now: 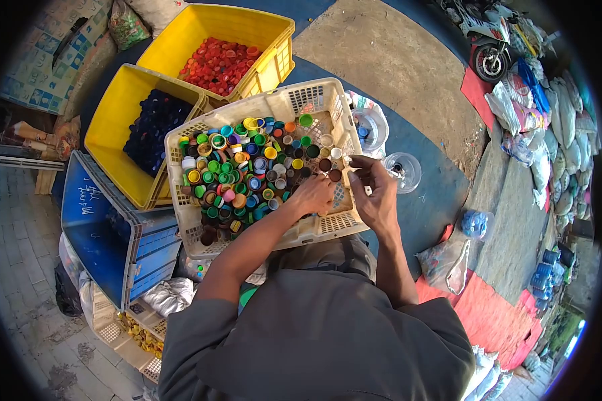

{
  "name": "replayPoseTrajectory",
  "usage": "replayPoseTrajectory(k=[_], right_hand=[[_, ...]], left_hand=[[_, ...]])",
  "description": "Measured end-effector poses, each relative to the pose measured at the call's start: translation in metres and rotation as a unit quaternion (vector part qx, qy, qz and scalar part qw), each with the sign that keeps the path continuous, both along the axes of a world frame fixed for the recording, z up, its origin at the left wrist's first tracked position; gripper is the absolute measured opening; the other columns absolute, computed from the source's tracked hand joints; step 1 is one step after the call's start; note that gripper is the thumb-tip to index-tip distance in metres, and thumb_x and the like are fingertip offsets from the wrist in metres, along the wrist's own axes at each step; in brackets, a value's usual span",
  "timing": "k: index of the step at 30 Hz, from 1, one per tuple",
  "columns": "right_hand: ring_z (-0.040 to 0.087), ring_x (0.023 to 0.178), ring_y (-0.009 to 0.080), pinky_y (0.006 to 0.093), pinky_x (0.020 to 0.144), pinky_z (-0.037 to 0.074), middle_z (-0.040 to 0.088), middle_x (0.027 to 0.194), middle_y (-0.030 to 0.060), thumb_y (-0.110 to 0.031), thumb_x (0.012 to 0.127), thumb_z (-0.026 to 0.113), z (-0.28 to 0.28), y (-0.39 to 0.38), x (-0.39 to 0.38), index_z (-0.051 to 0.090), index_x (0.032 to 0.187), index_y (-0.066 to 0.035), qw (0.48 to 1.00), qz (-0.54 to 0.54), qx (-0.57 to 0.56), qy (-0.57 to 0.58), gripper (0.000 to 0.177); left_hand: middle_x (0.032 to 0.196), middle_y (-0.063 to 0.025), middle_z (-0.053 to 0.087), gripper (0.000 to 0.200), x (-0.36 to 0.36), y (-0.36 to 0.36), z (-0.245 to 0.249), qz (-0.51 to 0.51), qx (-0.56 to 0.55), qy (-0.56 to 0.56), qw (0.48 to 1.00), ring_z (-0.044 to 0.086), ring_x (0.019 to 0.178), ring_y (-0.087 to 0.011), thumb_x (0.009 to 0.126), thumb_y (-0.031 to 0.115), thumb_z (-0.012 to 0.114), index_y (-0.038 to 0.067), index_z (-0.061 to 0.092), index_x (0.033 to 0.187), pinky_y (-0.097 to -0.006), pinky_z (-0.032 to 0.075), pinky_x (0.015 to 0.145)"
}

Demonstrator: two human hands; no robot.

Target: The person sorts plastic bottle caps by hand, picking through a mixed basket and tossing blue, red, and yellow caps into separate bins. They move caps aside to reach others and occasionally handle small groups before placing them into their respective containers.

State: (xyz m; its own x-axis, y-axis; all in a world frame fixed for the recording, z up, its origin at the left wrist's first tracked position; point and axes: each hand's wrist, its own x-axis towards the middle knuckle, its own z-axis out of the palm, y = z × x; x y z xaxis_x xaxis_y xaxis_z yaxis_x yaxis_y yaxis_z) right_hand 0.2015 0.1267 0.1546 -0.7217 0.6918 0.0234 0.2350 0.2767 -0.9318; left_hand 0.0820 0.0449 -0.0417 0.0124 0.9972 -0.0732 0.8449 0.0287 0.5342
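A cream plastic crate [264,101] rests in front of me, holding many loose bottle caps [230,177] in mixed colours. Inside it, toward the right, my left hand [314,195] reaches down with fingers bent together beside a brown cap [335,175]; what its fingertips hold is hidden. Over the crate's right edge is my right hand [376,194], its fingers curled, with a small white cap [368,190] showing against the palm. Its thumb and forefinger are near the white and dark caps along that side.
Yellow bins hold red caps [219,65] and dark blue caps [155,130] beyond the crate. A blue crate [97,227] lies at the left. Clear round tubs [402,172] stand to the right. Sacks [568,134] and a motorcycle [488,53] are farther right.
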Motion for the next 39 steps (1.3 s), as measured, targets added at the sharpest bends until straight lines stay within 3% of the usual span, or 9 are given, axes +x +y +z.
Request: replayPoseTrajectory(k=[5,10,15,26,29,31,34,37,39], right_hand=[[0.066,0.085,0.0293,0.0383,0.074,0.053,0.065,0.096,0.0186,-0.004,0.079,0.063,-0.016,0.003,-0.014,0.061,0.101,0.002,0.967,0.169,0.162,-0.098,0.023],[0.067,0.085,0.0341,0.0457,0.069,0.055,0.065,0.089,0.015,-0.008,0.078,0.058,-0.063,-0.002,-0.044,0.065,0.094,-0.002,0.782,0.437,0.282,-0.344,0.019],[0.068,0.076,0.0326,0.0459,0.059,0.053,0.066,0.076,0.0128,-0.016,0.08,0.059,-0.133,-0.016,-0.049,0.068,0.088,-0.007,0.675,0.549,0.318,-0.377,0.015],[0.068,0.069,0.0285,0.0391,0.059,0.054,0.066,0.069,0.0099,-0.017,0.079,0.061,-0.158,-0.013,-0.048,0.07,0.078,-0.01,0.594,0.631,0.427,-0.259,0.011],[0.068,0.07,0.0299,0.0382,0.06,0.054,0.067,0.07,0.01,-0.018,0.079,0.06,-0.19,-0.006,-0.045,0.069,0.079,-0.01,0.608,0.635,0.391,-0.271,0.012],[0.068,0.072,0.0309,0.0386,0.062,0.054,0.068,0.074,0.01,-0.018,0.079,0.06,-0.157,-0.016,-0.052,0.069,0.079,-0.009,0.575,0.637,0.39,-0.336,0.012],[0.068,0.074,0.027,0.0363,0.06,0.053,0.069,0.071,0.0057,-0.017,0.078,0.06,-0.164,-0.022,-0.047,0.07,0.07,-0.012,0.683,0.528,0.333,-0.378,0.013],[0.068,0.077,0.0341,0.0435,0.065,0.054,0.068,0.081,0.0181,-0.016,0.077,0.061,-0.159,-0.017,-0.058,0.066,0.089,-0.005,0.595,0.612,0.271,-0.445,0.017],[0.067,0.077,0.0346,0.0435,0.064,0.054,0.067,0.083,0.0187,-0.013,0.076,0.061,-0.147,-0.012,-0.053,0.064,0.095,-0.003,0.676,0.57,0.289,-0.366,0.021]], left_hand=[[0.072,-0.0148,0.066,0.033,-0.048,-0.016,0.01,0.271,0.067,-0.23,0.933,0.065,0.066,-0.0259,0.08,0.031,0.067,-0.002,0.064,0.082,-0.0373,0.051,0.062],[0.073,-0.0017,0.058,0.028,-0.101,-0.069,0.043,0.369,0.012,-0.72,0.588,0.047,0.055,-0.008,0.089,0.036,0.055,0.009,0.06,0.088,-0.0217,0.032,0.047],[0.085,-0.0064,0.058,0.029,-0.105,-0.102,0.06,0.295,0.099,-0.839,0.447,0.051,0.066,-0.0142,0.086,0.034,0.05,0.007,0.056,0.094,-0.025,0.036,0.05],[0.074,0.0009,0.055,0.022,-0.098,-0.114,0.05,0.385,0.075,-0.825,0.407,0.053,0.066,-0.011,0.093,0.03,0.058,0.009,0.059,0.088,-0.0237,0.04,0.049],[0.073,0.0032,0.054,0.02,-0.093,-0.103,0.066,0.414,0.031,-0.743,0.525,0.05,0.062,-0.0077,0.091,0.03,0.064,0.01,0.061,0.088,-0.0229,0.038,0.049],[0.073,0.0051,0.053,0.019,-0.093,-0.095,0.058,0.424,0.015,-0.729,0.537,0.049,0.061,-0.0062,0.09,0.029,0.065,0.011,0.062,0.09,-0.0226,0.035,0.049],[0.074,0.006,0.05,0.021,-0.092,-0.087,0.05,0.445,0.019,-0.718,0.534,0.046,0.061,-0.0061,0.092,0.031,0.062,0.01,0.064,0.094,-0.0228,0.034,0.05],[0.079,0.0058,0.048,0.026,-0.093,-0.082,0.047,0.46,0.022,-0.743,0.486,0.045,0.065,-0.0067,0.095,0.033,0.056,0.009,0.064,0.1,-0.0217,0.035,0.054],[0.08,0.0056,0.049,0.025,-0.094,-0.084,0.046,0.459,0.034,-0.759,0.461,0.045,0.065,-0.0071,0.096,0.031,0.055,0.009,0.063,0.103,-0.0221,0.035,0.054]])
